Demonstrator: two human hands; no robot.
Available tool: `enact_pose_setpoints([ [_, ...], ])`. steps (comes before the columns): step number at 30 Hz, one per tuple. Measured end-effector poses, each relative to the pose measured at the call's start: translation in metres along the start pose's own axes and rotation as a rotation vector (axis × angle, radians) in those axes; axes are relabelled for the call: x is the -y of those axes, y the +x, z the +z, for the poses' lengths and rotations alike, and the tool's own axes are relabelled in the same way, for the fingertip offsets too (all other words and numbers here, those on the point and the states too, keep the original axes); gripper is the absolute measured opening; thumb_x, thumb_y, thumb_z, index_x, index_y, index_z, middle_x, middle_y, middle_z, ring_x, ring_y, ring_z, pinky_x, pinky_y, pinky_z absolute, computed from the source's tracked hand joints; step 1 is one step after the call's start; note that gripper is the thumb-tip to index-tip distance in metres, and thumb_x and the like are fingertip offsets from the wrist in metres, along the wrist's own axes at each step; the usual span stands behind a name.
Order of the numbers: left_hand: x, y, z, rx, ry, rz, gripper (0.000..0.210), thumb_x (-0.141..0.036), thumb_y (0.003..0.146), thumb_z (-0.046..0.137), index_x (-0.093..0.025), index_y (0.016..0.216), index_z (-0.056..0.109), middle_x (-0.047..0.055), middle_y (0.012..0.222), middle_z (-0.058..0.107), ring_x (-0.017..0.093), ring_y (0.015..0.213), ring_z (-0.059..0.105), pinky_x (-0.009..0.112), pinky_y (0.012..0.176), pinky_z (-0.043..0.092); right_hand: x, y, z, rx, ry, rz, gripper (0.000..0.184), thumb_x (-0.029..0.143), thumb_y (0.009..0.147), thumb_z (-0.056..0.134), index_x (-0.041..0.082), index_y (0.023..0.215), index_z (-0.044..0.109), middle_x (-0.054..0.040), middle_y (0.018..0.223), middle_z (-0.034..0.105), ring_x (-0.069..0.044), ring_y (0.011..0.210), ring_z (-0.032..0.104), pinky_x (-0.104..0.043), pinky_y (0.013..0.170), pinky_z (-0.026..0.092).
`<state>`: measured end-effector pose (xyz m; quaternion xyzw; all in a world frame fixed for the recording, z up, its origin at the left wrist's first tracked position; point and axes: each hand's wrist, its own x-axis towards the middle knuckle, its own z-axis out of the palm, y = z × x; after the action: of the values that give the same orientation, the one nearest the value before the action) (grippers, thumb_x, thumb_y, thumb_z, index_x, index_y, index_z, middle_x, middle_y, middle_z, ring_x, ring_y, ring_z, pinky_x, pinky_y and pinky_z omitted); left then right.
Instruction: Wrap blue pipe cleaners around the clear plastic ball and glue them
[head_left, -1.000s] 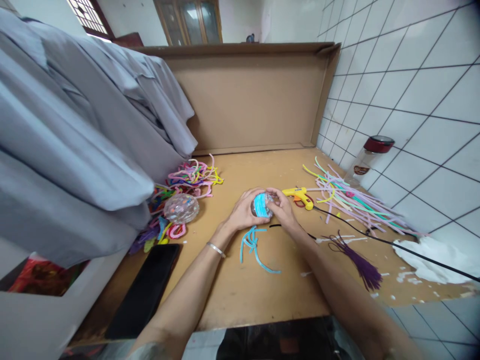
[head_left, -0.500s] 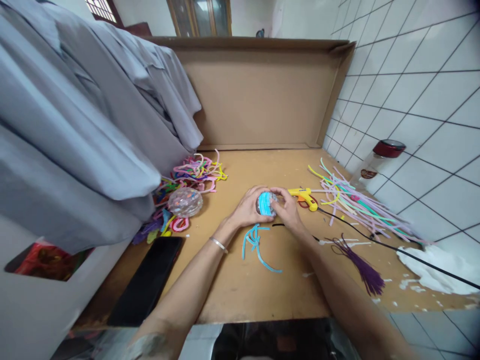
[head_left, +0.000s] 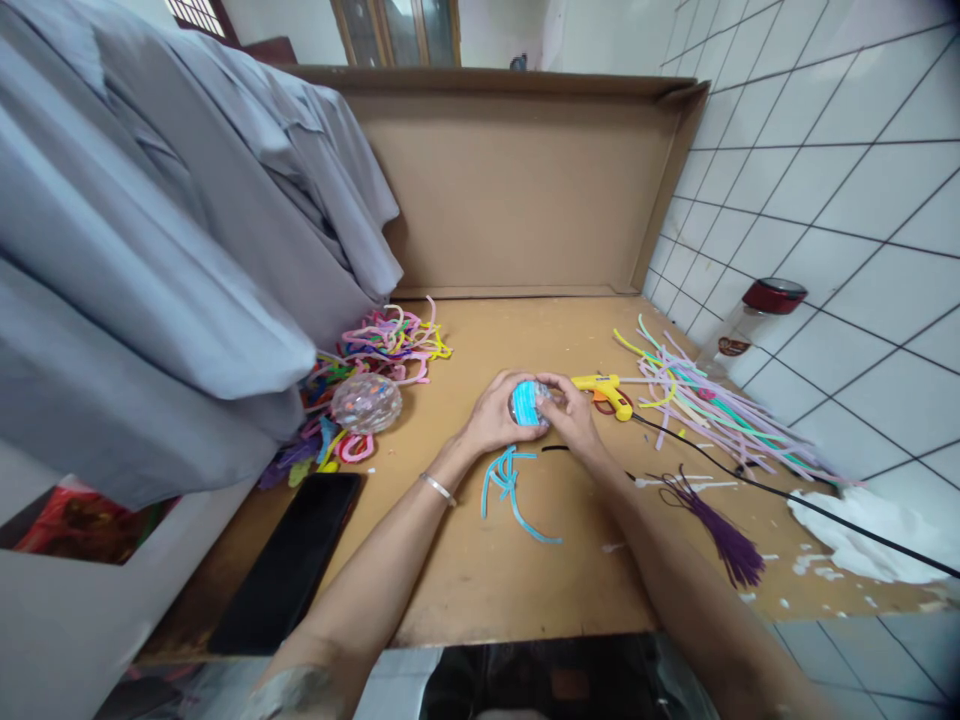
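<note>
Between my two hands is a small clear round ball (head_left: 527, 403) with bright blue strips across its face. My left hand (head_left: 496, 412) curls around its left side, thumb below and fingers over the top. On the other side my right hand (head_left: 571, 415) grips it, with the thumb pressed on the blue part. Just below lie several loose pieces of light blue pipe cleaner (head_left: 511, 487) on the brown tabletop (head_left: 480, 590). A yellow glue gun (head_left: 609, 392) rests right beside my right hand.
Tangled colourful pipe cleaners (head_left: 390, 340) and a clear plastic ball (head_left: 367, 403) sit at left, above a black phone (head_left: 289, 560). At right are long pipe cleaners (head_left: 727, 420), a jar (head_left: 739, 335), a purple bundle of strands (head_left: 724, 540), white tissue (head_left: 862, 535) and a black cord (head_left: 810, 507).
Both hands keep their hold on the ball, which has turned very slightly. The whole view has shifted a little; nothing else has moved.
</note>
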<state>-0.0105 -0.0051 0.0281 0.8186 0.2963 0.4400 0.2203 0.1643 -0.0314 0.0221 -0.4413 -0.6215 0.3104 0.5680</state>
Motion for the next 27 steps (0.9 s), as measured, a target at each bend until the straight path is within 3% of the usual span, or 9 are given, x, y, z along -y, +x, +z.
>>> enact_pose_setpoints([
  [7,0.004,-0.002,0.001,-0.001,-0.036,0.038,0.072,-0.034,0.061,0.088,-0.022,0.126,0.060,0.011,0.130,0.060,0.029,0.122,0.059,0.047,0.107,0.048,0.001,-0.001,0.000,-0.028,-0.023,-0.037,0.034,0.036,0.078,0.065,0.024,0.110,0.067,-0.0077,0.112,0.070,-0.027,0.108,0.064,-0.042,0.091,0.053],
  [13,0.003,-0.002,0.001,0.014,-0.034,0.022,0.072,-0.032,0.060,0.087,-0.020,0.126,0.059,0.011,0.129,0.060,0.029,0.122,0.059,0.046,0.108,0.048,0.007,-0.002,-0.003,-0.107,-0.192,-0.215,0.021,0.026,0.084,0.058,0.026,0.095,0.076,-0.0076,0.113,0.063,-0.026,0.116,0.059,-0.046,0.104,0.047],
  [17,0.002,-0.001,0.001,0.022,-0.031,0.021,0.072,-0.034,0.060,0.088,-0.020,0.125,0.059,0.011,0.128,0.060,0.030,0.122,0.059,0.047,0.108,0.048,0.008,-0.003,-0.004,-0.065,-0.275,-0.253,0.027,0.019,0.083,0.054,0.027,0.094,0.077,-0.0073,0.115,0.060,-0.026,0.116,0.059,-0.047,0.104,0.047],
  [27,0.000,-0.001,0.002,0.046,-0.026,0.078,0.074,-0.033,0.063,0.086,-0.021,0.130,0.057,0.011,0.130,0.061,0.030,0.123,0.059,0.047,0.109,0.047,0.021,-0.003,-0.008,-0.109,-0.424,-0.342,0.036,0.018,0.086,0.048,0.029,0.102,0.079,-0.0073,0.123,0.059,-0.027,0.119,0.055,-0.049,0.105,0.043],
])
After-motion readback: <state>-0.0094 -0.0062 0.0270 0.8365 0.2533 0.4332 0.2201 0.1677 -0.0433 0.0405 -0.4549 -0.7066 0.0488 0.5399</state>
